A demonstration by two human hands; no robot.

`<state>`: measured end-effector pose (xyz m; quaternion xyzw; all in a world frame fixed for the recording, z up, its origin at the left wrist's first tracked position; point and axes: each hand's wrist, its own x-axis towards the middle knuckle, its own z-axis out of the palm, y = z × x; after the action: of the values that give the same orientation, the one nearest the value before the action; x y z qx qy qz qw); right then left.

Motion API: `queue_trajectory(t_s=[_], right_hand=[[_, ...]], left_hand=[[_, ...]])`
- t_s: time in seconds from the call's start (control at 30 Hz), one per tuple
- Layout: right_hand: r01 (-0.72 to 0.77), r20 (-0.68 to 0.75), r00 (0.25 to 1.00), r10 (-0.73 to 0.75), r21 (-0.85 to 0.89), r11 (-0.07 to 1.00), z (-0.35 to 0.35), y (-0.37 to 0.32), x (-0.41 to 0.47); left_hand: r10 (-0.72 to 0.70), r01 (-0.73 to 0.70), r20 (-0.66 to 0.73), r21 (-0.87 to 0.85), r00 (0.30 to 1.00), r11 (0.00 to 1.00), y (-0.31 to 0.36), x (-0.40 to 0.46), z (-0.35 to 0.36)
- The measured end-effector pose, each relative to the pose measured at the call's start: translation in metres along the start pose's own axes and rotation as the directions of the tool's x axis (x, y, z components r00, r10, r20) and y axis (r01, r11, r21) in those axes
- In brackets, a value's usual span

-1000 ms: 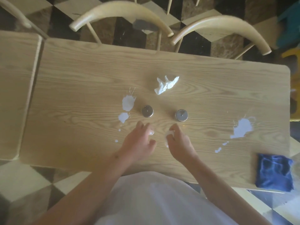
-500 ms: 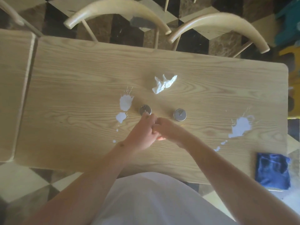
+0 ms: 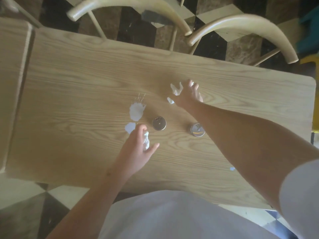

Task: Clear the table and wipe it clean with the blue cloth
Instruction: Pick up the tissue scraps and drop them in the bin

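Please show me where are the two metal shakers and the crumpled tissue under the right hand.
Left shaker (image 3: 159,123), head view, centre of its perforated metal lid.
Right shaker (image 3: 197,130), head view, middle of its lid.
Crumpled tissue (image 3: 176,88), head view, on the white paper showing beside the right hand's (image 3: 187,97) fingers.

A person standing at the near edge of the light wooden table (image 3: 69,83) is wearing a plain white short-sleeved top, its loose front (image 3: 172,216) hanging below that edge. The sleeve (image 3: 300,192) is ending above the right elbow, leaving both forearms, the left hand (image 3: 138,147) and the right hand (image 3: 188,95) bare.
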<state>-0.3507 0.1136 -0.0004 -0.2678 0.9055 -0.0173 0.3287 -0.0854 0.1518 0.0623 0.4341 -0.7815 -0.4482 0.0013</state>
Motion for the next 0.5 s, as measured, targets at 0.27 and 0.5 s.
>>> queue_trajectory(t_s=[0.27,0.5], right_hand=[[0.252,0.080,0.967,-0.243,-0.149,0.956,0.009,-0.004,-0.009],[0.186,-0.066,0.982,-0.177,0.189,0.964,0.001,0.029,-0.086]], left_hand=[[-0.089,0.074,0.087,0.171,0.992,0.983,-0.042,-0.020,-0.007],[-0.041,0.002,0.224,0.172,0.974,0.985,-0.042,-0.022,-0.021]])
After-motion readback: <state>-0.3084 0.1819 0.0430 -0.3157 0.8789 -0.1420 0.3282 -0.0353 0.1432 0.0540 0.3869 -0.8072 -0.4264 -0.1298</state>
